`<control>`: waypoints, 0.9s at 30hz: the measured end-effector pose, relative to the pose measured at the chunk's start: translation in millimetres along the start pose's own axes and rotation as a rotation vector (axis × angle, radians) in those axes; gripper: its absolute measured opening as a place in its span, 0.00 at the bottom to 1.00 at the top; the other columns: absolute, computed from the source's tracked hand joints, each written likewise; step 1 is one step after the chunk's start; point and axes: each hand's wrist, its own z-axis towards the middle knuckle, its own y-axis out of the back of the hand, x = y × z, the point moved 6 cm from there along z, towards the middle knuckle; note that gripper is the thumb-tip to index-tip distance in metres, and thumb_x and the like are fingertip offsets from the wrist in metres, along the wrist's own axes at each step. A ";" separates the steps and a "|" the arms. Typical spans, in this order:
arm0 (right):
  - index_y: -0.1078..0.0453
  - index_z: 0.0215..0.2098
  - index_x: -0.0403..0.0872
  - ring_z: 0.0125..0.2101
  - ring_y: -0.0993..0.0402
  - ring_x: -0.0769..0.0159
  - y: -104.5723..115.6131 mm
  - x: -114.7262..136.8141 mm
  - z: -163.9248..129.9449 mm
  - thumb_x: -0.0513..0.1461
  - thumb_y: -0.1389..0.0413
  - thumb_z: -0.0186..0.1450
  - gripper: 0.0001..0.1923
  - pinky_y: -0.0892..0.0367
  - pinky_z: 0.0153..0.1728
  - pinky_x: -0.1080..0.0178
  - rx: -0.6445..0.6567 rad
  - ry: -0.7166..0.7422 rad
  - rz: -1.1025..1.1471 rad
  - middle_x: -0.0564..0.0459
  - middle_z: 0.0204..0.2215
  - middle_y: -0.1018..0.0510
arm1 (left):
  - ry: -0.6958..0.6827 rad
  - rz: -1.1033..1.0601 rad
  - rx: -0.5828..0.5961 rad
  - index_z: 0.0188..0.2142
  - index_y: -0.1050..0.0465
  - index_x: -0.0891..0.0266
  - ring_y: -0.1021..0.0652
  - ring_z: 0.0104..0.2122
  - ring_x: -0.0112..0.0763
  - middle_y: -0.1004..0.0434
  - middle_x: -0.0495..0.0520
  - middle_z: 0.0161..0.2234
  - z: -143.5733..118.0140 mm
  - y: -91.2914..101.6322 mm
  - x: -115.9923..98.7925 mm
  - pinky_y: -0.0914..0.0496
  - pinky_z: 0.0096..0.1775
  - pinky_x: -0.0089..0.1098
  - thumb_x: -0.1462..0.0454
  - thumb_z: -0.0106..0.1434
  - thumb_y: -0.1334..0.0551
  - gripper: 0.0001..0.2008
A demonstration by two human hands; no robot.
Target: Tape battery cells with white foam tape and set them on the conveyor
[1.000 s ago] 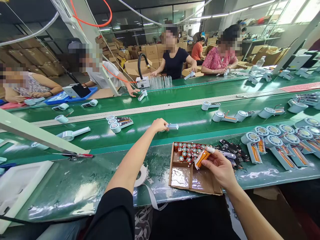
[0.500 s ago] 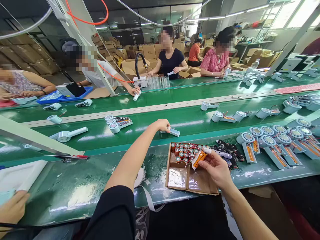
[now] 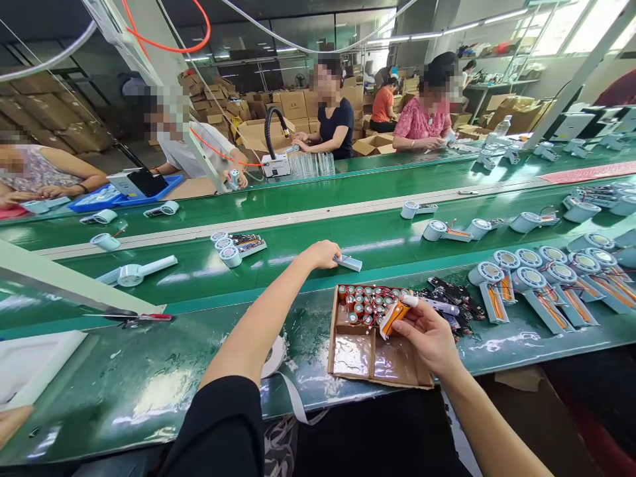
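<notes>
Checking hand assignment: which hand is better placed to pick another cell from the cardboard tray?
Right hand: it hovers over the cardboard tray, though holding an orange battery. Left hand is out on the belt, touching a pale handle piece.

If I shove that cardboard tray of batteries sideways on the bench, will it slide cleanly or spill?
The cardboard tray looks thin and shallow, so it would probably flex rather than move stiffly. The batteries stand upright, crowded at its far end with loose red wires, so they may topple or snag. The bench looks glossy, so the tray would likely slide easily.
</notes>
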 end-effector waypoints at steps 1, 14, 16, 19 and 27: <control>0.22 0.52 0.55 0.46 0.16 0.57 0.6 -0.6 0.0 0.42 0.25 0.58 0.25 0.20 0.48 0.56 -0.003 -0.002 -0.005 0.50 0.46 0.15 | -0.017 0.011 -0.012 0.47 0.16 0.48 0.24 0.57 0.37 0.20 0.48 0.57 -1.6 -1.7 -1.8 0.32 0.57 0.30 0.60 0.60 0.34 0.15; 0.23 0.51 0.54 0.44 0.16 0.55 3.9 0.4 0.5 0.43 0.24 0.56 0.27 0.19 0.47 0.54 -0.038 -0.008 -0.040 0.50 0.45 0.14 | 0.110 0.092 0.020 0.38 0.16 0.59 0.19 0.47 0.46 0.16 0.62 0.42 25.6 -4.2 -24.2 0.27 0.51 0.38 0.65 0.56 0.32 0.10; 0.23 0.51 0.53 0.43 0.16 0.56 3.7 -0.1 0.4 0.43 0.25 0.56 0.27 0.19 0.46 0.54 -0.039 -0.009 -0.043 0.49 0.44 0.14 | 0.112 0.068 0.026 0.36 0.16 0.58 0.18 0.46 0.45 0.15 0.60 0.41 28.2 -0.7 -23.9 0.27 0.50 0.36 0.63 0.55 0.30 0.09; 0.23 0.51 0.52 0.43 0.16 0.55 3.2 -1.3 -0.5 0.44 0.24 0.55 0.27 0.19 0.47 0.53 -0.041 -0.007 -0.048 0.48 0.44 0.14 | 0.107 0.002 0.021 0.38 0.16 0.56 0.18 0.44 0.42 0.15 0.57 0.41 27.0 6.8 -22.3 0.28 0.46 0.33 0.59 0.56 0.30 0.10; 0.23 0.53 0.54 0.48 0.17 0.52 7.1 19.3 23.6 0.43 0.26 0.57 0.26 0.19 0.49 0.49 0.009 -0.012 0.006 0.48 0.48 0.15 | 0.139 -0.167 -0.089 0.46 0.19 0.54 0.19 0.46 0.36 0.16 0.51 0.48 20.5 19.1 -11.1 0.30 0.42 0.28 0.56 0.65 0.39 0.14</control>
